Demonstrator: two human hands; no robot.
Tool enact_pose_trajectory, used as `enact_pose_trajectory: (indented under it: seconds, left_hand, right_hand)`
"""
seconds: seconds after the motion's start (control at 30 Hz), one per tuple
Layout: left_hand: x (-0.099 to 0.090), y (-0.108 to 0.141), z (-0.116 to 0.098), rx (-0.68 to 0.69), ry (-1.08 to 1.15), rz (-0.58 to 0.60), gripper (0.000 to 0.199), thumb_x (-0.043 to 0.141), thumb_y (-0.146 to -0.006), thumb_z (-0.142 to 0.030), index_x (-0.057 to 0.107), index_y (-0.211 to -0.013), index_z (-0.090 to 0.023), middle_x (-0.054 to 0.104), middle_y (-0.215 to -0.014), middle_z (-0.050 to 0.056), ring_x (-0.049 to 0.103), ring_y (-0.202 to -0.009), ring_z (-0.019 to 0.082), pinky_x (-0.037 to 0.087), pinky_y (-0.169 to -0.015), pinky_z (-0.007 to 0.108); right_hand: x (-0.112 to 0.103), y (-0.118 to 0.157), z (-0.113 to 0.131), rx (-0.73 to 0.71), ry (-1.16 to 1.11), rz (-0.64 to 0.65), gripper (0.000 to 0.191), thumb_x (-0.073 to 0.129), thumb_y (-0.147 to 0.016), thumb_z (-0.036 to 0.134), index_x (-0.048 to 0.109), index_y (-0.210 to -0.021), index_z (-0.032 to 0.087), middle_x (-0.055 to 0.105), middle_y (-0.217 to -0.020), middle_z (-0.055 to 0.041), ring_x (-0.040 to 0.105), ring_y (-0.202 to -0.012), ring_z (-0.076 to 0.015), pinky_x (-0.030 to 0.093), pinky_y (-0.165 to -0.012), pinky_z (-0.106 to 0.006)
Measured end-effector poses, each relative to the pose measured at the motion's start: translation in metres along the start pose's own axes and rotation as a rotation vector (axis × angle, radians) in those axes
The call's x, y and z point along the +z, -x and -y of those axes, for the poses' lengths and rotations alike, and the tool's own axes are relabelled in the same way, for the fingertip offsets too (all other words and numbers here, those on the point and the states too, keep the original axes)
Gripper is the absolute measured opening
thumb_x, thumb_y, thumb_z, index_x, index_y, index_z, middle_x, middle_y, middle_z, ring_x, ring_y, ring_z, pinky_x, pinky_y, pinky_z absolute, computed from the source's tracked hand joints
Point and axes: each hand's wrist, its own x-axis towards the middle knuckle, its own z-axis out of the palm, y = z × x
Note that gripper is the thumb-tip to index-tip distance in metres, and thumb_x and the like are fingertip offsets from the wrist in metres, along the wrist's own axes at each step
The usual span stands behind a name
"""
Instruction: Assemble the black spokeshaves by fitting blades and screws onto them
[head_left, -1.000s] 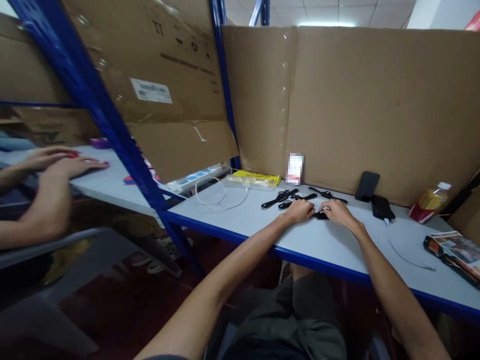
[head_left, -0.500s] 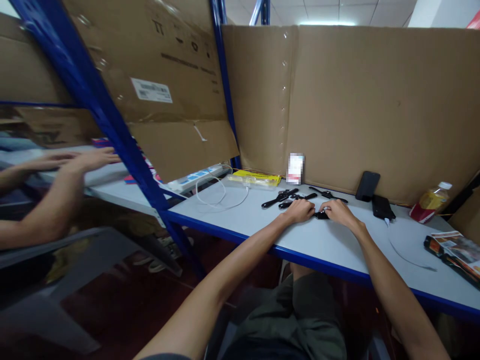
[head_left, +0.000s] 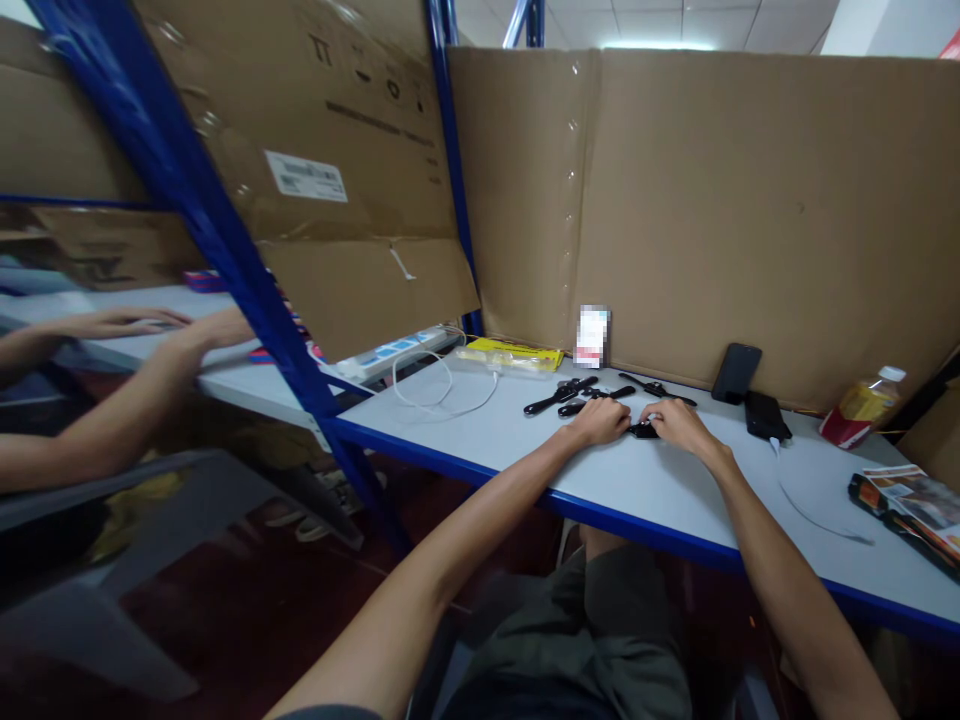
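A black spokeshave [head_left: 643,430] lies low over the table between my two hands, mostly covered by them. My left hand [head_left: 601,421] is closed at its left end, the fingers curled. From the other side, the bent fingers of my right hand [head_left: 673,422] pinch at its middle and right part. Beyond my hands lie more black spokeshaves: one at the left [head_left: 561,396], a second just behind my left hand [head_left: 609,393], and a third farther back [head_left: 657,389]. The fingertips and the exact grip are too small to make out.
Along the back stand a lit phone [head_left: 592,336], a dark phone [head_left: 736,372] and a black device [head_left: 765,415] with a white cable. A bottle [head_left: 862,408] and a packaged tool [head_left: 907,515] are at right. Left are a yellow packet [head_left: 514,354] and a co-worker's arms [head_left: 127,400].
My hands and the spokeshave between them stay almost where they were. At the left, the co-worker's arms have shifted, one hand reaching farther right behind the blue post.
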Motion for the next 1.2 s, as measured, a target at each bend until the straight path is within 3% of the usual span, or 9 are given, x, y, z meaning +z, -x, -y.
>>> enact_pose_trajectory:
  seconds: [0.17, 0.3, 0.4, 0.53, 0.67, 0.93, 1.07, 1.2]
  left_hand:
    - [0.0001, 0.0002, 0.0002, -0.003, -0.007, -0.002, 0.034, 0.046, -0.097, -0.031, 0.076, -0.093, -0.017, 0.076, -0.093, 0.015, 0.072, -0.089, 0.028, 0.047, -0.078, 0.034]
    - [0.0001, 0.0004, 0.0, -0.002, -0.001, -0.002, 0.034, 0.045, -0.097, -0.03, 0.076, -0.094, -0.017, 0.076, -0.094, 0.015, 0.071, -0.089, 0.028, 0.047, -0.08, 0.034]
    - [0.0004, 0.0001, 0.0002, 0.005, -0.003, 0.0, 0.034, 0.045, -0.097, -0.029, 0.076, -0.094, -0.017, 0.076, -0.094, 0.015, 0.071, -0.089, 0.028, 0.048, -0.08, 0.034]
    - [0.0009, -0.0003, 0.0008, -0.006, -0.001, 0.002, 0.033, 0.046, -0.096, -0.028, 0.076, -0.094, -0.016, 0.076, -0.094, 0.016, 0.072, -0.09, 0.029, 0.047, -0.078, 0.034]
    - [0.0005, -0.0001, 0.0004, 0.0, -0.009, -0.003, 0.034, 0.045, -0.097, -0.03, 0.076, -0.093, -0.016, 0.076, -0.094, 0.016, 0.072, -0.089, 0.029, 0.047, -0.078, 0.034]
    - [-0.0002, 0.0003, -0.0004, 0.009, -0.035, -0.01, 0.034, 0.045, -0.097, -0.029, 0.076, -0.094, -0.016, 0.076, -0.094, 0.016, 0.072, -0.089, 0.029, 0.046, -0.075, 0.034]
    - [-0.0001, 0.0007, -0.0003, 0.004, -0.047, -0.003, 0.034, 0.045, -0.097, -0.029, 0.077, -0.095, -0.016, 0.076, -0.094, 0.016, 0.072, -0.089, 0.029, 0.046, -0.074, 0.033]
    - [-0.0019, 0.0012, -0.0013, 0.0, -0.038, 0.004, 0.034, 0.045, -0.097, -0.029, 0.077, -0.095, -0.016, 0.076, -0.094, 0.016, 0.072, -0.09, 0.029, 0.046, -0.074, 0.033]
  right_hand:
    - [-0.002, 0.0014, -0.0013, -0.003, -0.008, 0.015, 0.037, 0.048, -0.084, 0.009, 0.082, -0.093, 0.024, 0.078, -0.095, -0.0054, 0.069, -0.089, -0.0199, 0.043, -0.075, -0.023]
    - [-0.0055, 0.0044, 0.0031, 0.078, 0.072, -0.017, 0.036, 0.051, -0.087, 0.012, 0.081, -0.102, 0.023, 0.078, -0.101, -0.0101, 0.07, -0.094, -0.0231, 0.043, -0.077, -0.025]
    - [-0.0044, 0.0037, 0.0055, 0.043, 0.064, -0.023, 0.04, 0.05, -0.086, 0.011, 0.08, -0.109, 0.024, 0.078, -0.098, -0.0086, 0.07, -0.092, -0.0214, 0.042, -0.076, -0.024]
    - [-0.0021, 0.0021, 0.0038, -0.042, -0.009, 0.011, 0.04, 0.049, -0.085, 0.009, 0.082, -0.102, 0.025, 0.078, -0.092, -0.0044, 0.069, -0.084, -0.0179, 0.041, -0.073, -0.022]
    - [-0.0044, 0.0039, 0.0019, 0.015, 0.036, -0.013, 0.038, 0.048, -0.084, 0.009, 0.082, -0.093, 0.023, 0.079, -0.095, -0.0067, 0.07, -0.089, -0.0204, 0.041, -0.073, -0.024]
    - [-0.0068, 0.0059, 0.0074, 0.075, 0.118, -0.023, 0.039, 0.049, -0.087, 0.011, 0.081, -0.106, 0.023, 0.078, -0.105, -0.0118, 0.071, -0.098, -0.0255, 0.043, -0.078, -0.028]
    - [-0.003, 0.0031, 0.0052, 0.013, 0.071, -0.029, 0.043, 0.05, -0.086, 0.01, 0.08, -0.111, 0.026, 0.079, -0.102, -0.008, 0.071, -0.098, -0.0231, 0.044, -0.08, -0.026]
    - [-0.0006, 0.0012, 0.0013, -0.061, -0.016, 0.004, 0.042, 0.048, -0.085, 0.008, 0.082, -0.1, 0.027, 0.08, -0.099, -0.0031, 0.071, -0.093, -0.0193, 0.044, -0.08, -0.023]
